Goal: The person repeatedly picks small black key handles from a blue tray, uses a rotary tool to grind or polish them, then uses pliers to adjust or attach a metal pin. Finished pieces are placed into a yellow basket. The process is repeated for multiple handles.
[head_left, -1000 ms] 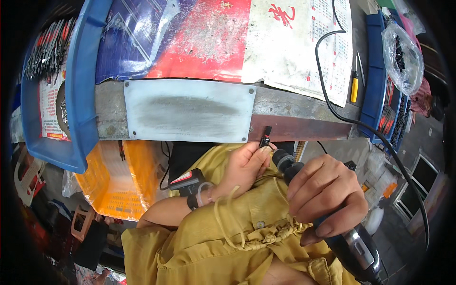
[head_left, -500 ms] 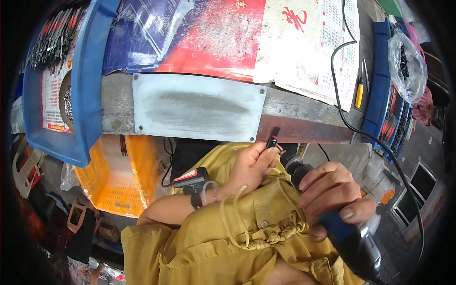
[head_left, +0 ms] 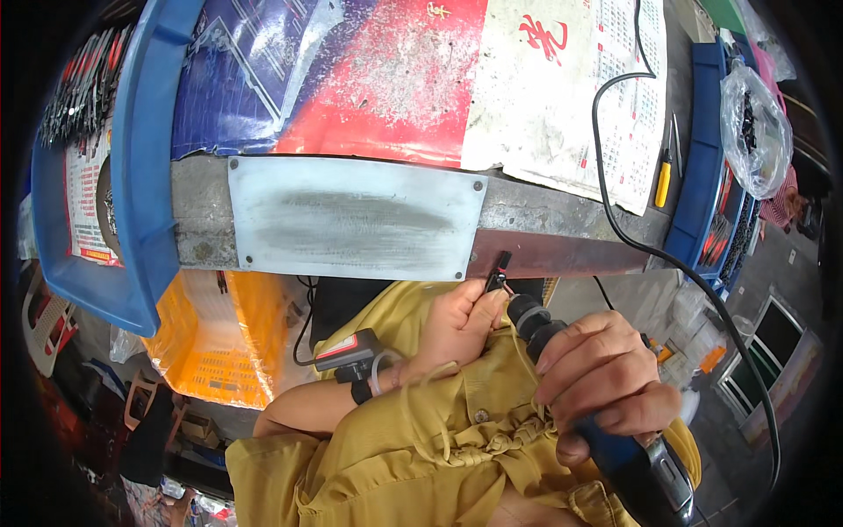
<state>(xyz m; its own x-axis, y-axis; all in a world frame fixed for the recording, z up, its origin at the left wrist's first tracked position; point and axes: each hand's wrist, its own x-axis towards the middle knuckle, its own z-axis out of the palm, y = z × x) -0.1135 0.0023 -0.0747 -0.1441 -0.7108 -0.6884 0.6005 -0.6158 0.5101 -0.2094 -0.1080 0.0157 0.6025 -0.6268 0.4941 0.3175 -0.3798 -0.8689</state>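
My left hand [head_left: 457, 323] pinches a small black part [head_left: 499, 272] between thumb and fingers, just below the front edge of the workbench. My right hand [head_left: 601, 373] is wrapped around a blue and black corded rotary tool [head_left: 615, 439]. The tool's black tip [head_left: 525, 309] points at the small part and sits right beside it. A dark band is on my left wrist. I wear a yellow garment with a knotted cord.
A grey metal plate [head_left: 351, 218] is screwed to the workbench front edge. Printed sheets cover the bench top [head_left: 395, 79]. A yellow-handled screwdriver [head_left: 665, 180] lies at the right beside a blue tray [head_left: 698, 167]. An orange crate [head_left: 215, 351] stands below left. A black cable [head_left: 667, 255] hangs down.
Both hands have stayed together at the bench edge; the view has shifted slightly, so hands and tool sit a little lower and to the right in the picture.
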